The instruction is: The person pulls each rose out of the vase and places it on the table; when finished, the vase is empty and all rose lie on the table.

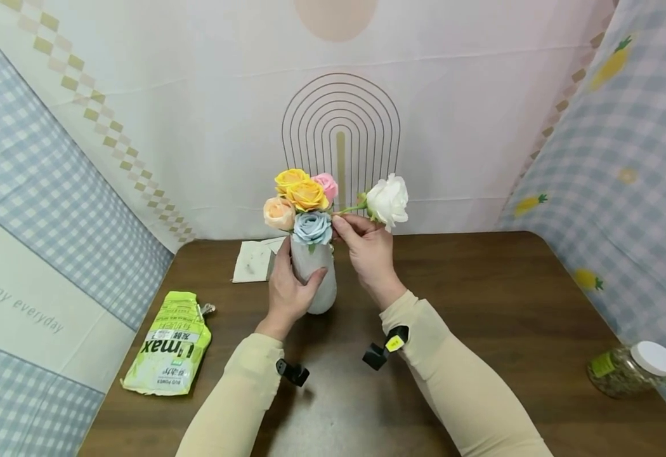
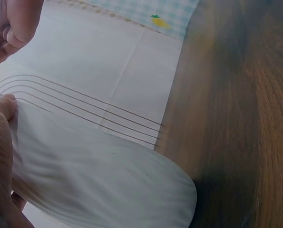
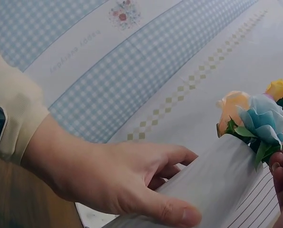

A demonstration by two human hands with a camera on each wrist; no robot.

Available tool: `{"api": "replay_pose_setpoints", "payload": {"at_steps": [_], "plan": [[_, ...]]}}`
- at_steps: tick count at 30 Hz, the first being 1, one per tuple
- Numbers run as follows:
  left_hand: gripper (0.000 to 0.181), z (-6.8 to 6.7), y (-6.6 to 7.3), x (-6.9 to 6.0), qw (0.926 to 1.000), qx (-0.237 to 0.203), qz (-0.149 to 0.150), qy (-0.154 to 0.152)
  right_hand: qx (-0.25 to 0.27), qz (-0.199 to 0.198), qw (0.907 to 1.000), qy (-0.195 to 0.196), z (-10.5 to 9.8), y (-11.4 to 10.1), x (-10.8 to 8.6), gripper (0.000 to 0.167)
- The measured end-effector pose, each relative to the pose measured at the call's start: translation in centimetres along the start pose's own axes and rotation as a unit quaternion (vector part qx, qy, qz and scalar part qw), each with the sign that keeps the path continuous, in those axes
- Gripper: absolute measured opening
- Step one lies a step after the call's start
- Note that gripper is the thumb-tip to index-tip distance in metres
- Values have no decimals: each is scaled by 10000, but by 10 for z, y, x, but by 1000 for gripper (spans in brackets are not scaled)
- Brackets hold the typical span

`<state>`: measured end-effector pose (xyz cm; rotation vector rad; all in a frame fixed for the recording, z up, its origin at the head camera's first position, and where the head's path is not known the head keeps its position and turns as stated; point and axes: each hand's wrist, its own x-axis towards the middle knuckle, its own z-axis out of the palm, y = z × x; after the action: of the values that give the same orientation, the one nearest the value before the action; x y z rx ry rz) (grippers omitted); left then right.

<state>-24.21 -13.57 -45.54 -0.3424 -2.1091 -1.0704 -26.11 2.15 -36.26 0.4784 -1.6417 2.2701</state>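
Observation:
A white vase (image 1: 323, 293) stands on the brown table, holding a blue rose (image 1: 313, 227), a peach rose (image 1: 279, 213), two yellow roses (image 1: 307, 195) and a pink rose (image 1: 326, 185). My left hand (image 1: 294, 289) grips the vase from its left side, thumb across the front; in the right wrist view that hand (image 3: 127, 175) curls round the vase (image 3: 212, 178). At the vase's mouth, my right hand (image 1: 370, 251) pinches the green stem of a white rose (image 1: 388, 201), whose bloom leans out to the right. The stem's lower end is hidden.
A green-and-white bag (image 1: 169, 349) lies at the table's left side. White paper (image 1: 251, 261) lies behind the vase on the left. A clear jar with a white lid (image 1: 632, 368) lies near the right edge. Printed cloth (image 1: 224, 127) hangs behind the table.

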Motion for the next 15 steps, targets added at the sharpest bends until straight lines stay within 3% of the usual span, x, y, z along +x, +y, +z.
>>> {"api": "replay_pose_setpoints", "payload": {"at_steps": [3,9,15], "plan": [[88,1,1,0,10000,64,16,16,137,103,9998,85,1,-3,2,24],[86,1,0,2,9998,-9,164,102,349,-219,9991,95,-1,-14,9,33],[86,0,1,0,9999,20,141,5,296,-130,9993,190,-13,-16,9,30]]}}
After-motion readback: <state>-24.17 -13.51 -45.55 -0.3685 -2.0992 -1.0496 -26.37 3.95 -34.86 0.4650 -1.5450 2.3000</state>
